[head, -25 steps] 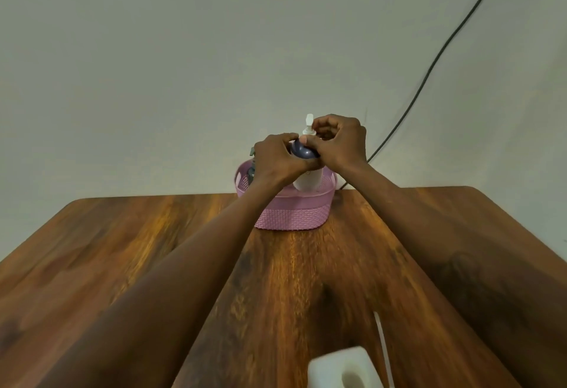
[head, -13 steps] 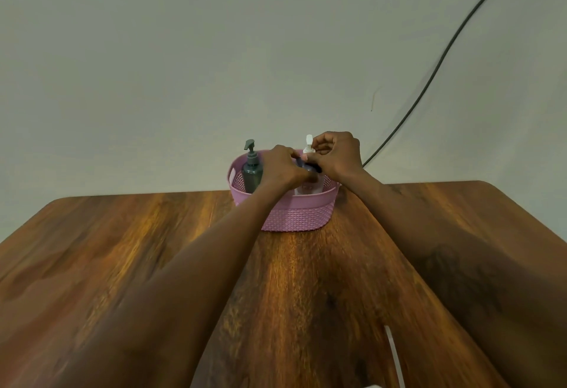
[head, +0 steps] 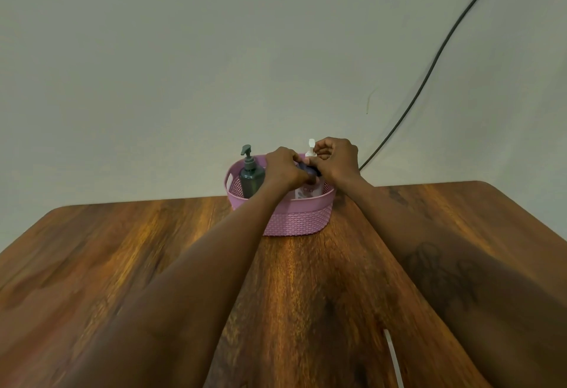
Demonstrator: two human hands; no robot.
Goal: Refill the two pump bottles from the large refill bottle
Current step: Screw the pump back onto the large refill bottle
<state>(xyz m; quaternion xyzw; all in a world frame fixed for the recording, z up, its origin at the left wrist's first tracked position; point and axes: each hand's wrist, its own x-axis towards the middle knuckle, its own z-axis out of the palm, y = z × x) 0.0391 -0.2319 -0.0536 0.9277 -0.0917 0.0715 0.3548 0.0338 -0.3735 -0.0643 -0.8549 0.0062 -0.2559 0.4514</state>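
Both hands were stretched out to the far edge of the table (head: 153,265), meeting over a pink woven basket (head: 297,219) that stood against the wall there. The left hand (head: 283,169) was curled, fingers closed around a dark bluish object (head: 310,171) (a cap or a bottle top, too hidden to tell which) above the basket's middle. The right hand (head: 337,157) was bent the same way, its fingertips pinched on the same dark object from the other side, just beside the white pump head (head: 311,146) that rose behind its knuckles. Below the two hands a white bottle (head: 308,192) with a printed label stood inside the basket toward its right end. A dark grey pump bottle (head: 251,174) stood upright in the basket's left end, close beside the left hand, though I could not tell whether they touched. At the near edge of the table, right of centre, a thin white strip (head: 394,357) ran out of view. A black cable (head: 429,71) hung slanting down the wall behind the table's far right corner.
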